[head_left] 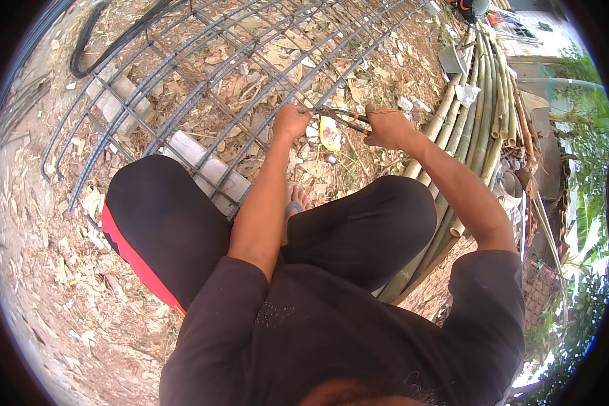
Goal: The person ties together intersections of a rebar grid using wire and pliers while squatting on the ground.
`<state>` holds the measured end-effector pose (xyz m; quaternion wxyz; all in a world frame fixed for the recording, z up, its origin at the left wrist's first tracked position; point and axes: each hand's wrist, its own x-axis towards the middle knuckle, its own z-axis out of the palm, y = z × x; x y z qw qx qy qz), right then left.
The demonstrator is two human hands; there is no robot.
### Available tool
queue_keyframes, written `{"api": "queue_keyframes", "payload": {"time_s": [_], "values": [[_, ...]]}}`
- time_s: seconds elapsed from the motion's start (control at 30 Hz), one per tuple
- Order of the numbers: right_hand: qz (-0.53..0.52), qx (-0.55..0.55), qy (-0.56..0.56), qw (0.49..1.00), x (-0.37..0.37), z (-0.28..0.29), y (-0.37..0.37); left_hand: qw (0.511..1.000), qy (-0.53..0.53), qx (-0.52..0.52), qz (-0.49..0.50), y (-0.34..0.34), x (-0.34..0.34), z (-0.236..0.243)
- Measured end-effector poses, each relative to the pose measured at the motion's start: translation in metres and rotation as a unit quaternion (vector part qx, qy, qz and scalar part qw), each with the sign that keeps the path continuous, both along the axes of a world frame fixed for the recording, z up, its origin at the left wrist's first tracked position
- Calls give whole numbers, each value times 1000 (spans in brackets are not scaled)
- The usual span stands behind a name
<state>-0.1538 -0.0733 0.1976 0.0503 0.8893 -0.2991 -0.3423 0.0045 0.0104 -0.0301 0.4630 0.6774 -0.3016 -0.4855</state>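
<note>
Dark short-sleeved shirt [358, 338] and black trousers with a red side stripe [162, 223]: nearest the lens, knees bent in a squat over leaf-strewn bare ground [61, 284].

Left hand [291, 122]: closed in a fist on a bar at the near edge of the grey ribbed steel rebar grid [203, 74]; what lies inside the fist cannot be told.

Right hand [388, 127]: closed round the orange-marked handles of metal pincers [342, 118], whose nose is brought to the bar just beside the left fist.

Step judged in hand: a bar crossing being tied or nipped at the grid's edge. The next move is judged to call for a firm squeeze or twist.

Edges and room: long green bamboo poles [467, 115] are stacked close on the right; pale concrete blocks [203, 162] are set under the grid; open ground is left behind and to the left.
</note>
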Motion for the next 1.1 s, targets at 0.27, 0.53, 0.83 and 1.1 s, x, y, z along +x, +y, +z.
{"api": "queue_keyframes", "payload": {"time_s": [0.27,0.53,0.83,1.1], "values": [[228,-141,-89,959,0,8,5,999,-35,16,-16,1,3,13],[5,66,-35,997,6,3,-12,999,-18,27,-11,-1,-1,17],[-191,201,78,958,32,11,-23,1000,-16,-7,-9,-2,1,7],[376,-143,-71,913,32,26,-12,1000,-20,-13,-17,-4,2,-1]]}}
